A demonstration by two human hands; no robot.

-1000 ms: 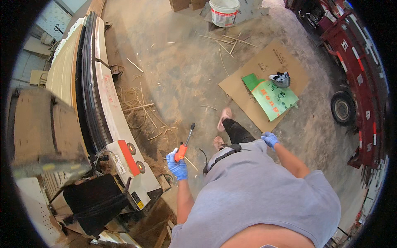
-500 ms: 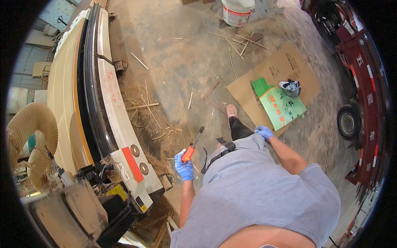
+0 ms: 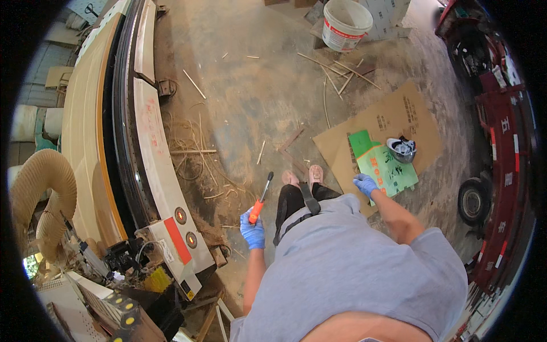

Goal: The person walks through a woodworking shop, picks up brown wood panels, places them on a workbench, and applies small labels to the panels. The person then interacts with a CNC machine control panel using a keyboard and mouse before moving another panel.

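Note:
My left hand, in a blue glove, is closed around the orange handle of a hand tool. The tool has a thin metal shaft and a dark tip pointing up and away from me; its exact kind is unclear. Out to my right side, my right hand, also blue-gloved, hangs with its fingers loosely curled in. No object shows in it. Beyond that hand a green printed sheet lies on flattened cardboard, with a grey-and-white helmet-like thing resting on the sheet.
A long machine with a white side panel runs along my left, a ribbed hose beside it. Wood strips and scraps litter the floor. A white bucket stands ahead. On the right is a red vehicle with a tire.
My feet have come side by side in view. The right hand has shifted slightly, and the tool in my left hand has tilted a little more upright. The view has shifted slightly.

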